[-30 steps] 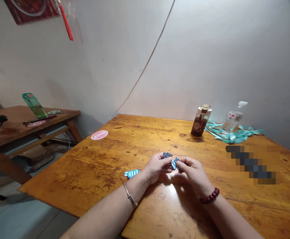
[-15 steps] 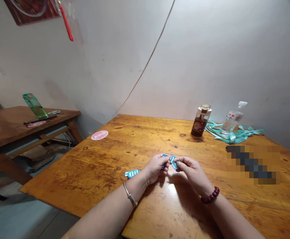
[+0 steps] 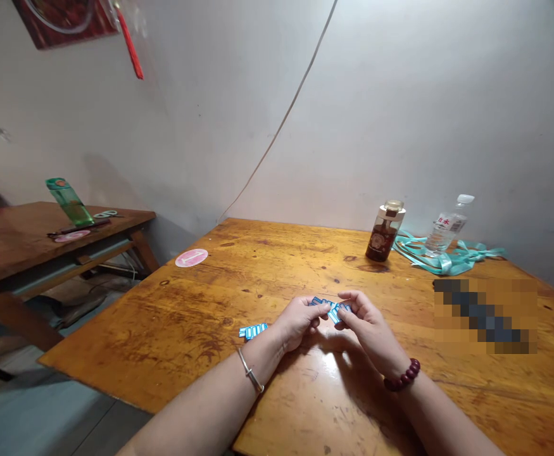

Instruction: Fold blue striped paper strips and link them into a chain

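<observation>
Wooden table (image 3: 277,259) on my feed
I see left hand (image 3: 299,321) and right hand (image 3: 366,318) near each other — both pinching blue-and-white strips (image 3: 334,315).

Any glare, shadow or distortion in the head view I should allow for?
Head view, centre: bright glare on the tabletop near the right hand, soft shadow beside it; head view, right: pixelation masks a dark object; head view, sides: green bottle and clear bottle lean outward, likely lens distortion.
</observation>
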Tool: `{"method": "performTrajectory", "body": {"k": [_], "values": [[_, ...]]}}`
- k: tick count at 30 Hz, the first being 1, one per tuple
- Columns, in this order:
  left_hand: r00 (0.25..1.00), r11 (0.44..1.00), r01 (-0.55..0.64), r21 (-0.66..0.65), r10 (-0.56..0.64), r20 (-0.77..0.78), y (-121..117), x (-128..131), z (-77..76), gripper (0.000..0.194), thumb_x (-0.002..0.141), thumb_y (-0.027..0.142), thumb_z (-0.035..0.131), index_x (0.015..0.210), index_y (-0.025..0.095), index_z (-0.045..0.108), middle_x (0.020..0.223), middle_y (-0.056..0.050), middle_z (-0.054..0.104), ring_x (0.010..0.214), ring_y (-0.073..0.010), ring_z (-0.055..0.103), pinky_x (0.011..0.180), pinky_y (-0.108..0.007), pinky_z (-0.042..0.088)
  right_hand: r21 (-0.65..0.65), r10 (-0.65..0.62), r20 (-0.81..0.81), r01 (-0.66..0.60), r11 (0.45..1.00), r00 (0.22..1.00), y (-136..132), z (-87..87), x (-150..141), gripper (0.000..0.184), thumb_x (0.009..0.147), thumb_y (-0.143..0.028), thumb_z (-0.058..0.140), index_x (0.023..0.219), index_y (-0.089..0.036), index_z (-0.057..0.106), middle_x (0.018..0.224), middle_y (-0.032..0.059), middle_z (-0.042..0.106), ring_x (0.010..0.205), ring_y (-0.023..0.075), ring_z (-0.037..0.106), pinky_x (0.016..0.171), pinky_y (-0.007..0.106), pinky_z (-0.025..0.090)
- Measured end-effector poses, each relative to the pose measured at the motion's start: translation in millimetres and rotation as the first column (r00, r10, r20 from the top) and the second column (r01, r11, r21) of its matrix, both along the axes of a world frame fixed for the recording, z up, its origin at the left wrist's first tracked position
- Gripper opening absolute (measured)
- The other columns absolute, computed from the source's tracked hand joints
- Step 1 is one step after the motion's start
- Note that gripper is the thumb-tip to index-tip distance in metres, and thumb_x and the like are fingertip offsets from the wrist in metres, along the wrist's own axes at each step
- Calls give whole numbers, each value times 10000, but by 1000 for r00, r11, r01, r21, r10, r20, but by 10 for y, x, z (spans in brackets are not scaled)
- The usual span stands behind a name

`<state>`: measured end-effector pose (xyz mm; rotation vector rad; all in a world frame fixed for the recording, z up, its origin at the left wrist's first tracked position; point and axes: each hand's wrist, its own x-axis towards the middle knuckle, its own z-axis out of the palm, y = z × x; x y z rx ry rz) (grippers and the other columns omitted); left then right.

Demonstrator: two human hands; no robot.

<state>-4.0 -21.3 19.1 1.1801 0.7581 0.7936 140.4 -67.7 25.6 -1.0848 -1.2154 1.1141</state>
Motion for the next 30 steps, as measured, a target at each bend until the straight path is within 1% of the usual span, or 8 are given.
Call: {"method": "performTrajectory", "body": {"k": [4,7,9,12,17,24,28,30], "values": [[999,999,-34,-5,34,6,6,8,-13,274,594,361,613,696,117,540,620,8,514,410,-23,327,375,-179,208,-35,-98,-21,97,995,995,24,-26,19,298,728,-345,507,979,-200,436,719,-8,521,637,121,515,601,268,444],[996,996,-86,-3,86,-27,8,13,-35,282,600,368,607,705,113,547,642,-5,530,413,-23,330,380,-177,219,41,-154,73,152,988,985,18,-7,13,264,743,-332,484,968,-196,456,701,-6,518,647,124,501,592,250,421],[994,995,-99,15,100,-40,6,17,-45,292,599,378,606,700,109,554,641,-10,535,421,-24,337,388,-174,229,104,-156,111,144,984,982,4,12,-6,249,751,-319,473,967,-195,467,758,14,544,716,139,514,657,265,415],[995,995,-92,39,94,-45,8,20,-54,289,613,379,593,706,107,562,649,-16,540,428,-26,344,388,-170,231,156,-123,87,109,982,989,-11,27,-35,232,755,-315,470,958,-202,472,848,35,564,817,156,522,765,303,396],[987,990,-141,-12,140,-75,9,25,-50,283,609,373,592,723,117,557,662,-16,552,402,-23,327,370,-173,218,201,-248,13,240,950,969,-16,37,-53,239,702,-340,550,893,-207,498,806,22,541,763,142,511,716,277,419],[999,999,37,-39,-35,34,-77,69,-3,218,616,316,592,701,116,580,554,20,499,394,-20,288,369,-180,163,119,-244,2,242,963,970,-16,13,-65,206,701,-359,549,792,-176,525,734,21,558,702,140,521,670,275,430],[997,996,65,-59,-62,54,-104,62,70,228,614,317,604,703,109,583,537,21,481,403,-22,289,379,-179,168,146,-282,58,271,951,958,-9,-8,-51,209,717,-371,522,775,-172,545,734,25,576,702,145,528,668,272,423],[995,994,73,-76,-67,69,-118,58,117,252,607,332,614,709,104,583,585,2,513,416,-21,297,388,-179,182,163,-294,95,276,947,951,-8,-16,-50,221,721,-384,512,770,-172,553,730,31,588,693,151,535,654,273,423]]}}
